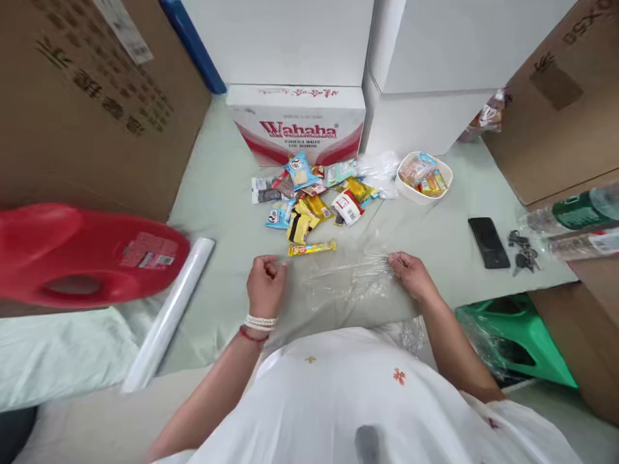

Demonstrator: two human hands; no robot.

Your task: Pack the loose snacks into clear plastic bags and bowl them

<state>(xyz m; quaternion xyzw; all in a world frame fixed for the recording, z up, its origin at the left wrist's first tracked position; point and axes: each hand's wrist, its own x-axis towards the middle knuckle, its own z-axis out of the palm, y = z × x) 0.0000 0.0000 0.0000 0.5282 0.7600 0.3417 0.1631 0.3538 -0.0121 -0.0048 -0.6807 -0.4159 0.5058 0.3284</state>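
Note:
A clear plastic bag (345,280) lies flat on the pale green table (217,193) right in front of me. My left hand (265,283) is closed, pinching the bag's left edge. At the bag's right edge, my right hand (411,274) pinches the film too. Just beyond the bag lies a long yellow snack stick (312,248), and behind it a heap of small snack packets (314,196). A white bowl (422,193) with more packets stands to the right of the heap.
A Wahaha carton (297,122) and white boxes stand at the back, brown cartons at both sides. A red plastic stool (82,254) and a film roll (169,312) are at left. A black phone (488,241), keys (522,251), bottles (575,212) and a green stool (522,335) are at right.

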